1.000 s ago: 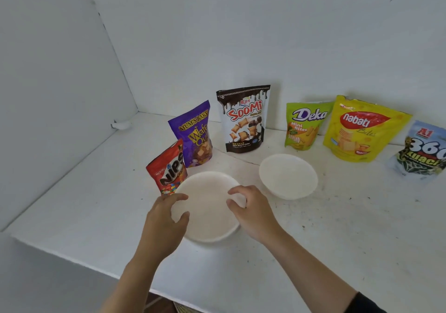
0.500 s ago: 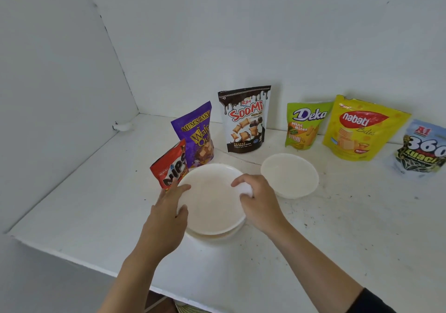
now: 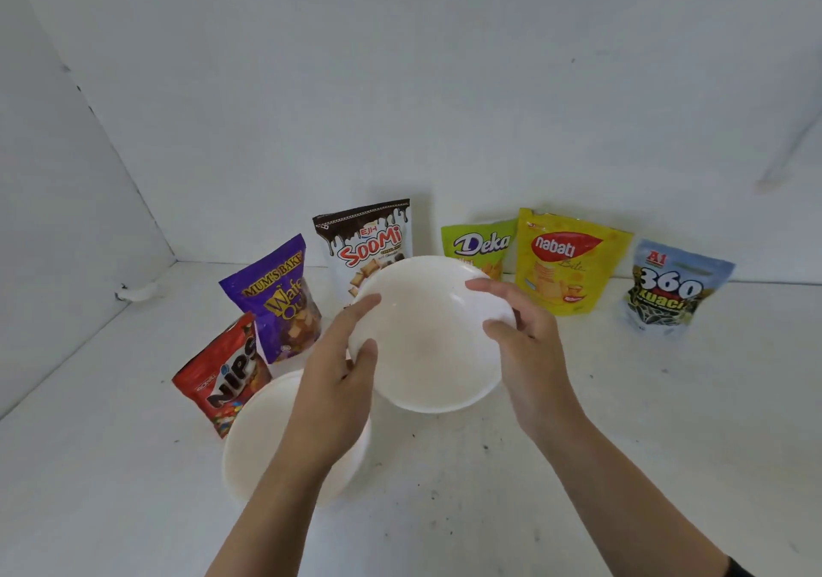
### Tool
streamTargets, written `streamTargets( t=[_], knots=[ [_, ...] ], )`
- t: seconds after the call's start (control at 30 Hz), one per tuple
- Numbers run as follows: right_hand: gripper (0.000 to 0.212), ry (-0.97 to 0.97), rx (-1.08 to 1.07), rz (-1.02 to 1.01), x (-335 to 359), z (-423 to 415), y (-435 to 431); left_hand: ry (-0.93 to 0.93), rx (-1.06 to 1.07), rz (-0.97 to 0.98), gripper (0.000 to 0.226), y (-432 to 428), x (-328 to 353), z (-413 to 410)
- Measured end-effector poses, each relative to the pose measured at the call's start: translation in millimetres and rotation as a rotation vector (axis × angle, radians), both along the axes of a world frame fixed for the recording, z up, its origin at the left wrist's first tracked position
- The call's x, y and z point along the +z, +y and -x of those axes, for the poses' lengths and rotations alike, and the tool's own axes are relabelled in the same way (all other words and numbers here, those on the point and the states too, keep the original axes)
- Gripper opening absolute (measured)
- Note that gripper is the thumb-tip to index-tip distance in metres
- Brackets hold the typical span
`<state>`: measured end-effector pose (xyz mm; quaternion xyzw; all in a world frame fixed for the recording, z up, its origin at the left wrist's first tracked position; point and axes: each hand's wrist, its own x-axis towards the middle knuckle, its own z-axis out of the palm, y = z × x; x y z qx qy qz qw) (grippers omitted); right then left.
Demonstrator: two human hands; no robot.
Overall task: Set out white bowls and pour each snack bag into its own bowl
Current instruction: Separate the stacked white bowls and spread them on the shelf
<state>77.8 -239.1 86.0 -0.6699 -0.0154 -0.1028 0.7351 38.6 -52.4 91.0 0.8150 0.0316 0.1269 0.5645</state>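
Lower left, beside the Nips bag, a low white bowl, perhaps a stack, sits half hidden by the forearm, while at centre the left hand and right hand grip opposite rims of an empty raised white bowl in front of the Soomi bag.

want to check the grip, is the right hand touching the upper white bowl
Touching. The head view shows the right hand with its fingers curled over the rim of the upper bowl, thumb on the near side.
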Motion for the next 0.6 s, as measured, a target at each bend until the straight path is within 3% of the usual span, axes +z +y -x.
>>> streamTargets(
  t=[0.33, 0.6],
  knots=[
    [0.051, 0.14, -0.272, -0.008, -34.9, -19.5, -133.3, 0.212, -0.081, 0.415, 0.043, -152.2, -39.8, -35.9],
    [0.053, 0.301, -0.401, 0.155, -103.3, -43.9, -194.9, 0.41, -0.133, 0.499, 0.05, -218.1, -112.2, -70.8]
  ],
)
